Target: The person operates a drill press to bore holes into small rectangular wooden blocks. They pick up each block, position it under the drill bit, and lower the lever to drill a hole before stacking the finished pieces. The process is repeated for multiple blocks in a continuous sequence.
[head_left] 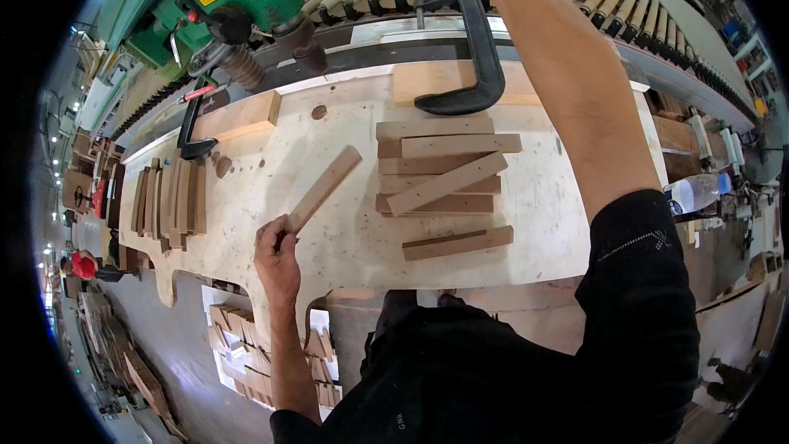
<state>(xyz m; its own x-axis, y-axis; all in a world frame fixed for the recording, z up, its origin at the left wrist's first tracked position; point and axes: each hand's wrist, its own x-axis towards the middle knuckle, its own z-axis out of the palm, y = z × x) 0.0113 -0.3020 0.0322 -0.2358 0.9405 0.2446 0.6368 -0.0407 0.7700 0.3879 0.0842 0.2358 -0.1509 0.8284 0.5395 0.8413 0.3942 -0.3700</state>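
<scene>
The wooden strips (326, 187) are brown, the clamps (483, 53) black, the machine (278, 5) green.

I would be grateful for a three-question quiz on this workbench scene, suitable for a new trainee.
1. True or false: the left hand grips a wooden strip by its end nearer the person.
2. Which colour is the body of the machine at the upper left?
A. Red
B. White
C. Green
3. On which side of the gripped piece does the diagonal strip lie across other strips?

Key:
1. True
2. C
3. On its right
</scene>
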